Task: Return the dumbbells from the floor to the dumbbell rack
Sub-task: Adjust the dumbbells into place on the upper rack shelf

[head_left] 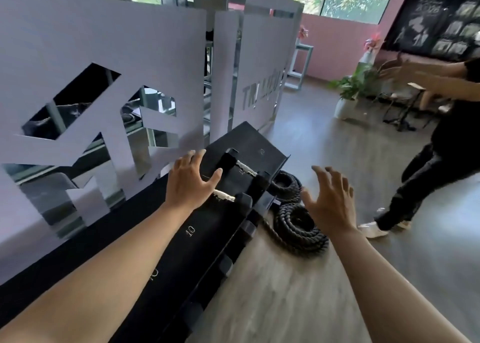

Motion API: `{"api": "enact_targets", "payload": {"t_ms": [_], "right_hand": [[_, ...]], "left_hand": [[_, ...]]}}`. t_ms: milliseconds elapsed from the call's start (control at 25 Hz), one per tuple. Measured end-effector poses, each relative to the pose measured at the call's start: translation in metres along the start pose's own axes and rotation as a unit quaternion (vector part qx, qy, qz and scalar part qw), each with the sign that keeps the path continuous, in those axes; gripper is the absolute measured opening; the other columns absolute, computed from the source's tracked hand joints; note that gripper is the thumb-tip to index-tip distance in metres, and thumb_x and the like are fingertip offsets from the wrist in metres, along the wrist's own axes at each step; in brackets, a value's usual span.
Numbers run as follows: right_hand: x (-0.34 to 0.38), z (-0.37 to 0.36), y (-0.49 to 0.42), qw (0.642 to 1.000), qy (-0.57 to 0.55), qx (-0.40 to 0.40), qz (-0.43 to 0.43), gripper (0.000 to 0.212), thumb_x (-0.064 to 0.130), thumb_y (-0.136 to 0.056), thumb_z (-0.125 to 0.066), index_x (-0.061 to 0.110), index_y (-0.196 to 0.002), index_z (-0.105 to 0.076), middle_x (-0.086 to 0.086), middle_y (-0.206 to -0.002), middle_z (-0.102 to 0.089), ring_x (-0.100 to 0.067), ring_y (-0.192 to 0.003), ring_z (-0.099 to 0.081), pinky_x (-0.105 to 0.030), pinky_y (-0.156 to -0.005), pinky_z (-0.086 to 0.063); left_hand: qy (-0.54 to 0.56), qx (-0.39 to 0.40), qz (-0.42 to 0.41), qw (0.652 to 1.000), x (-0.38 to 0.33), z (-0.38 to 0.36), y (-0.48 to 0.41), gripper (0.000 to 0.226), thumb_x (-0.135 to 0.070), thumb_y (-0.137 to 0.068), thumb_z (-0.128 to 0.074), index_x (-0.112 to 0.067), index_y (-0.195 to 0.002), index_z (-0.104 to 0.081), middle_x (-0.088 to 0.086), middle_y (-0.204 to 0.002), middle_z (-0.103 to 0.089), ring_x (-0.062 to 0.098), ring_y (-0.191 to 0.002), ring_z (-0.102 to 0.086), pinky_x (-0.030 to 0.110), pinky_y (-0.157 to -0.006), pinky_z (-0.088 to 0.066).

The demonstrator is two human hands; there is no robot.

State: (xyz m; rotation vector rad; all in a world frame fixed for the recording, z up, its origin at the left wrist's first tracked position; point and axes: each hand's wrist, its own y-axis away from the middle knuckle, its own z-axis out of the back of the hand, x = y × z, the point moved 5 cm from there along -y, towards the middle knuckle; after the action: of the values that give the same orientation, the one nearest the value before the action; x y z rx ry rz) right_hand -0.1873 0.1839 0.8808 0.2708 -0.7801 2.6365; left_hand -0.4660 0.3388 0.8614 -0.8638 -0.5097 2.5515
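A long black dumbbell rack [179, 241] with white weight numbers runs from lower left to centre. Two black hex dumbbells lie on its top shelf at the far end: the far dumbbell [245, 166] and the near dumbbell [228, 198], each with a silver handle. My left hand [191, 180] hovers open over the near dumbbell's handle, fingers spread, partly hiding it. My right hand [328, 203] is open in the air to the right of the rack, above the floor. More dumbbell heads [225, 264] show on a lower shelf.
Coiled black battle ropes [298, 225] lie on the wooden floor beside the rack's end. A white cut-out partition [109, 64] stands behind the rack. Another person [441, 145] in black walks at the right. A potted plant [349, 93] stands further back.
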Motion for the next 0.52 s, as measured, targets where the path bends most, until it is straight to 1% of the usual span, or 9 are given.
{"api": "enact_targets", "payload": {"t_ms": [120, 200, 320, 400, 520], "right_hand": [[-0.012, -0.056, -0.06, 0.998, -0.062, 0.026, -0.022, 0.052, 0.033, -0.086, -0.065, 0.018, -0.134, -0.049, -0.017, -0.132, -0.05, -0.039, -0.121, -0.045, -0.049, -0.102, -0.035], [-0.019, -0.103, -0.097, 0.994, -0.095, 0.059, -0.004, 0.052, 0.031, -0.087, -0.065, 0.015, -0.134, -0.051, -0.02, -0.13, -0.052, -0.041, -0.119, -0.046, -0.049, -0.103, -0.036], [-0.03, -0.178, -0.15, 0.983, -0.151, 0.102, 0.006, 0.052, 0.034, -0.088, -0.064, 0.016, -0.135, -0.051, -0.018, -0.133, -0.053, -0.039, -0.121, -0.047, -0.047, -0.104, -0.036], [-0.032, -0.229, -0.18, 0.964, -0.213, 0.161, -0.002, 0.05, 0.035, -0.089, -0.062, 0.017, -0.134, -0.052, -0.016, -0.132, -0.054, -0.035, -0.122, -0.047, -0.045, -0.104, -0.036], [-0.033, -0.307, -0.199, 0.928, -0.276, 0.248, -0.032, 0.043, 0.039, -0.09, -0.059, 0.019, -0.129, -0.057, -0.011, -0.127, -0.058, -0.03, -0.119, -0.051, -0.04, -0.101, -0.04]], "left_hand": [[0.007, 0.002, 0.064, 0.998, 0.029, -0.035, -0.036, 0.063, -0.051, -0.09, -0.058, -0.012, -0.138, -0.048, 0.015, -0.136, -0.055, 0.035, -0.124, -0.049, 0.052, -0.103, -0.04], [0.014, -0.004, 0.108, 0.994, 0.043, -0.063, -0.056, 0.061, -0.05, -0.09, -0.059, -0.011, -0.137, -0.049, 0.015, -0.132, -0.058, 0.034, -0.121, -0.051, 0.049, -0.1, -0.043], [0.024, -0.018, 0.172, 0.985, 0.058, -0.103, -0.081, 0.062, -0.05, -0.091, -0.059, -0.013, -0.14, -0.047, 0.012, -0.138, -0.055, 0.03, -0.125, -0.05, 0.043, -0.1, -0.042], [0.04, -0.039, 0.243, 0.968, 0.07, -0.131, -0.09, 0.058, -0.049, -0.092, -0.058, -0.016, -0.139, -0.047, 0.009, -0.139, -0.054, 0.027, -0.124, -0.051, 0.039, -0.099, -0.041], [0.062, -0.041, 0.354, 0.932, 0.094, -0.18, -0.099, 0.058, -0.053, -0.091, -0.057, -0.02, -0.138, -0.048, 0.008, -0.138, -0.054, 0.025, -0.121, -0.052, 0.042, -0.098, -0.045]]}}
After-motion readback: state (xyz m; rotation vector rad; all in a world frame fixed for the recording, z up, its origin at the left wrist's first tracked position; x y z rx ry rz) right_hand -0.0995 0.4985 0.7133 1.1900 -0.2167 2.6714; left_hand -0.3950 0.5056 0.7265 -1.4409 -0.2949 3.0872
